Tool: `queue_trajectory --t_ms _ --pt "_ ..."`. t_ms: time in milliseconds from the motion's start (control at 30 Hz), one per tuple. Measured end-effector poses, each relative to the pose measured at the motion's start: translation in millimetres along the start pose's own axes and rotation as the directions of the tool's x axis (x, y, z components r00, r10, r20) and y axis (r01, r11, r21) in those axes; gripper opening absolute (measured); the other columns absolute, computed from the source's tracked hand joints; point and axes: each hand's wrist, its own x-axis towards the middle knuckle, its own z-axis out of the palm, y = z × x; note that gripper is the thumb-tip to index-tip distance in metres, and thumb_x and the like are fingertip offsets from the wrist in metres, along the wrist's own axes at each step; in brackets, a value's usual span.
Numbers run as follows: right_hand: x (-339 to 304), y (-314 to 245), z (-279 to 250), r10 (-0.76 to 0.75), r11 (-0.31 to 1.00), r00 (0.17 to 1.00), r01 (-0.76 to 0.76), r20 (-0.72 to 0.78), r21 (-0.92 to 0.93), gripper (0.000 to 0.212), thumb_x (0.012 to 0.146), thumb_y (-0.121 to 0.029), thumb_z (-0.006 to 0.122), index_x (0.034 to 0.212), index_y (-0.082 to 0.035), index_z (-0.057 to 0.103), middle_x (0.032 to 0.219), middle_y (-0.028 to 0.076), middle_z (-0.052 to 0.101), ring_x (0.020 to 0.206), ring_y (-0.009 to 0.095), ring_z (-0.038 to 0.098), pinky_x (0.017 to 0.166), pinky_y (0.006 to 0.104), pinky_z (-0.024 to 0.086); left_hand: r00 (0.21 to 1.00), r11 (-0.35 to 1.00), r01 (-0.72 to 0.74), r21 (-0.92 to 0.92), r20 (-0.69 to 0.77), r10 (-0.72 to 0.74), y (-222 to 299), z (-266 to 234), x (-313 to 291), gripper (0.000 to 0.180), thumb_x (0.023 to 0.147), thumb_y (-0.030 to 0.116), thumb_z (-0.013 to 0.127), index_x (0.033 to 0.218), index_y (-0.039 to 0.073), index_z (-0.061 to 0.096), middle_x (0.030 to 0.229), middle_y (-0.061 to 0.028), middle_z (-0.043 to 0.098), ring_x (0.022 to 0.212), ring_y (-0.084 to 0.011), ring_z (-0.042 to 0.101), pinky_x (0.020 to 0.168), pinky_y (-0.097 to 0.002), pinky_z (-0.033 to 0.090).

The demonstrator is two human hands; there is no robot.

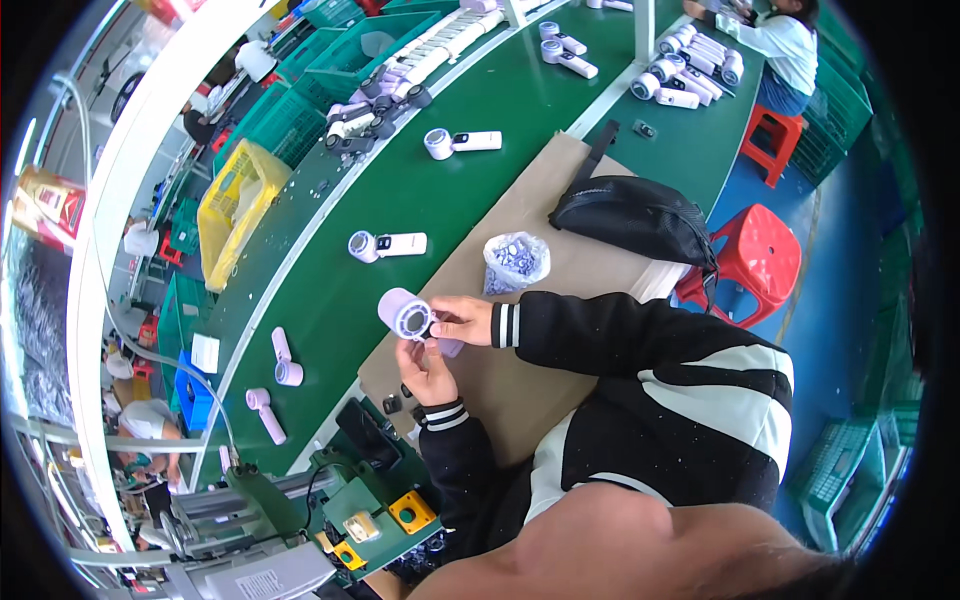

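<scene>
A lilac handheld fan [399,305] is held between my two hands above the cardboard-covered bench [520,375]. My left hand [428,373] grips it from below, fingers at the rim of its round head. From the right, my right hand [463,318] closes around the fan's neck, its fingertips by the open ring face. Part of the lilac handle shows beneath the right hand. A clear plastic bag of small purple and white parts [516,262] stands beyond the right hand. Small black pieces [392,403] lie beside my left wrist.
More handheld fans [400,244] lie along the green belt [330,290]. A black bag [635,215] rests on the cardboard. A machine with yellow-framed buttons [411,512] stands at lower left. A yellow basket [235,215] is across the belt; a red stool [757,258] stands right. People work farther off.
</scene>
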Motion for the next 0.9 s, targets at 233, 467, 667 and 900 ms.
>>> queue_trajectory --t_ms 233,467,667,900 --pt "-1.9 1.5 5.4 0.055 0.975 0.998 -0.059 0.025 0.216 0.021 0.082 0.0 0.062 0.101 -0.003 0.057 0.09 0.005 0.054 0.078 0.014 0.053 0.07 0.0267 0.047 0.995 0.997 -0.072 0.019 -0.073 0.074 -4.0 -3.8 -2.3 0.029 0.085 0.008 0.061 0.112 0.0 0.055 0.096 -0.0103 0.058 0.085 -0.0196 0.058 0.079 -0.0278 0.046" --pt "-6.8 2.9 25.2 0.233 0.909 0.946 -0.294 0.224 0.296 0.022 0.088 -0.012 0.061 0.106 -0.002 0.056 0.094 0.006 0.055 0.078 0.015 0.054 0.075 0.0264 0.046 0.953 0.995 -0.071 -0.072 -0.3 0.046 -12.2 -12.3 3.6 0.025 0.081 0.005 0.063 0.105 -0.001 0.058 0.091 -0.0107 0.058 0.075 -0.0205 0.056 0.071 -0.0284 0.047" --pt "7.6 36.5 36.0 0.441 0.884 0.833 -0.467 0.334 -0.003 0.031 0.089 -0.021 0.062 0.112 -0.002 0.055 0.088 0.009 0.059 0.076 0.016 0.057 0.07 0.0267 0.049 0.972 0.86 0.057 0.507 -0.227 0.069 -19.1 -28.5 5.3 0.063 0.084 0.031 0.061 0.136 0.001 0.04 0.123 -0.0238 0.05 0.103 -0.0355 0.05 0.09 -0.0422 0.04" --pt "118.9 83.9 74.4 0.696 0.688 0.68 -0.723 0.232 0.056 0.044 0.087 -0.025 0.063 0.122 -0.002 0.051 0.092 0.014 0.061 0.077 0.023 0.06 0.07 0.0309 0.052 0.968 0.789 0.108 0.604 -0.244 0.054 -5.8 -11.5 -15.7 0.079 0.086 0.045 0.054 0.145 0.002 0.022 0.142 -0.0272 0.025 0.119 -0.0425 0.035 0.099 -0.0494 0.029"
